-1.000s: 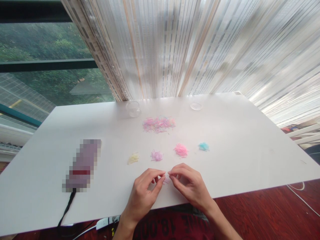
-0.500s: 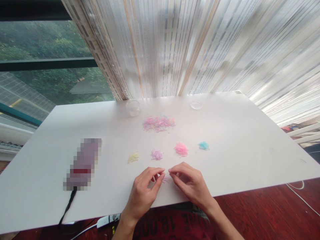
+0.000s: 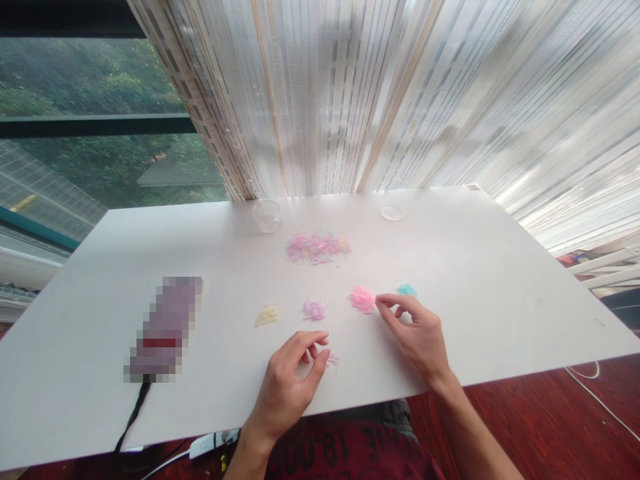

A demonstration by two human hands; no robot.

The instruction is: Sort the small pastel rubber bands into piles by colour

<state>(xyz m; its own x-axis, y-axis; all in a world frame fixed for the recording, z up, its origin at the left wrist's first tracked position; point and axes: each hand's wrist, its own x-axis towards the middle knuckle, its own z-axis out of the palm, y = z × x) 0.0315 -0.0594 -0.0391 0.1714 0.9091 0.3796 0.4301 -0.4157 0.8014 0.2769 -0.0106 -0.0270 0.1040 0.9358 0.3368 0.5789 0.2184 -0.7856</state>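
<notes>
My left hand [image 3: 294, 373] rests low over the table, thumb and forefinger apart with nothing visible between them. Beside its fingertips lie a few pink and lilac strands [image 3: 333, 361]. My right hand [image 3: 417, 337] is pinched at the right edge of a pink strand pile [image 3: 361, 299]; whatever its fingertips hold is too small to make out. Behind that hand sits a turquoise pile [image 3: 407, 289], partly covered. To the left are a lilac pile [image 3: 314, 309] and a pale yellow pile [image 3: 268, 314]. A larger mixed-colour heap of thin strands [image 3: 318, 247] spreads farther back.
A clear round container [image 3: 267, 217] and a clear lid-like disc [image 3: 391, 212] stand at the back of the white table [image 3: 500, 287]. On the left lies a pixelated object [image 3: 167, 327] with a black strap [image 3: 133, 417]. Striped curtains [image 3: 325, 100] hang behind the table.
My right hand has moved right and away from me, from beside my left hand to the pink pile. My left thumb and forefinger have parted.
</notes>
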